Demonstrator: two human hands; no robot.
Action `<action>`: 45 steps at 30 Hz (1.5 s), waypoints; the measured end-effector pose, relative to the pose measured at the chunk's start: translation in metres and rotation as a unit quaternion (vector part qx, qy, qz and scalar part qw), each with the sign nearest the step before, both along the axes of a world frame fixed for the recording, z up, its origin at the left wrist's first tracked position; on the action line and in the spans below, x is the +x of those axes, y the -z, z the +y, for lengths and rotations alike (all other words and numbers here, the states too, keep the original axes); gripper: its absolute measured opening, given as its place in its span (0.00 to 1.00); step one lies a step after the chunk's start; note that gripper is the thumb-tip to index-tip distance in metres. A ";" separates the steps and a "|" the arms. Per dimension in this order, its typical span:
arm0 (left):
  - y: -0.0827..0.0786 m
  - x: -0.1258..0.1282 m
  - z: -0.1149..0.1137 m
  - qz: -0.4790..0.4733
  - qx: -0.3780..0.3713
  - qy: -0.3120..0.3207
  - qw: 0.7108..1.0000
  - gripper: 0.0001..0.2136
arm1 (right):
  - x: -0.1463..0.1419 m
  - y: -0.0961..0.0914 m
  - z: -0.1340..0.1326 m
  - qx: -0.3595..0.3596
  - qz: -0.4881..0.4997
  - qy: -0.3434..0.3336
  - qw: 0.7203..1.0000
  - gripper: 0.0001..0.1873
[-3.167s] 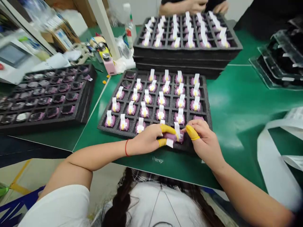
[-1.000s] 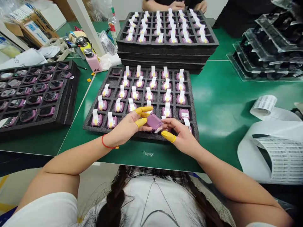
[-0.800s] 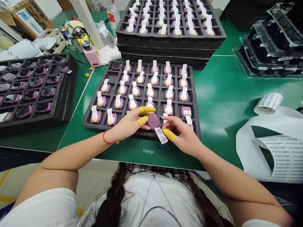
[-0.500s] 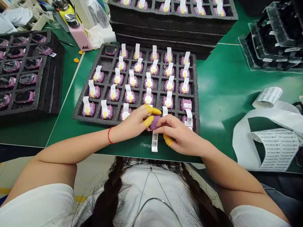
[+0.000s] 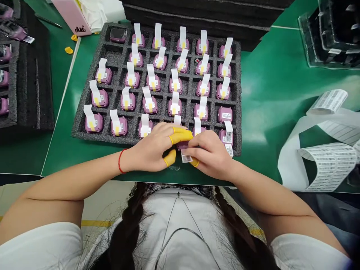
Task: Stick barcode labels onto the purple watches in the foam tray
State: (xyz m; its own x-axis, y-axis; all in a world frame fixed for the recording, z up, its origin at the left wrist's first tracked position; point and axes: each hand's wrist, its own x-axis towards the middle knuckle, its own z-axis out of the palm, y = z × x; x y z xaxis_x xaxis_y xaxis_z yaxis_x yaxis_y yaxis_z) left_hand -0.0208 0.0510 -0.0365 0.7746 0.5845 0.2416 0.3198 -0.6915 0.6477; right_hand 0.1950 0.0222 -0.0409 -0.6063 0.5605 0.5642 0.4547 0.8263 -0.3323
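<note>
A purple smartwatch body (image 5: pixel 183 145) is between my hands at the tray's near edge, partly hidden by fingers. My left hand (image 5: pixel 156 148) curls its yellow-capped fingers over the far side of the watch; its capped thumb stands lower, apart from those fingers. My right hand (image 5: pixel 210 154) pinches a small white printed label (image 5: pixel 186 156) against the near side of the watch, its yellow-capped thumb mostly underneath. Just beyond is a black foam tray (image 5: pixel 237 112) with rows of purple watches, most with white paper tabs and yellow tape on their backs.
A roll of printed labels (image 5: pixel 327 163) trails across the green table (image 5: pixel 261 90) at right. Clear plastic trays (image 5: pixel 312 48) stand behind it. Stacked black foam (image 5: pixel 208 17) is at the back, another foam stack (image 5: pixel 33 86) at left. A scrap of clear film (image 5: pixel 174 168) lies near me.
The view has tilted down and closer. My left thumb has moved off the watch. The label, which hung down below the watch, is now folded up under my right fingers.
</note>
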 end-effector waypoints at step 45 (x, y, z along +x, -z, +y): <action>0.012 0.016 -0.013 -0.080 -0.025 -0.112 0.990 0.14 | 0.006 -0.007 0.002 -0.118 0.006 0.039 0.992 0.06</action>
State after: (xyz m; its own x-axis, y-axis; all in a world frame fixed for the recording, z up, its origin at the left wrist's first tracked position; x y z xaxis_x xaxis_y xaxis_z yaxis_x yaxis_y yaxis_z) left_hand -0.0049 0.0381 -0.0482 0.5785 0.7518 0.3164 0.3528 -0.5804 0.7339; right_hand 0.2012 0.0240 -0.0339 -0.5491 0.7236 0.4183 0.5095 0.6865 -0.5188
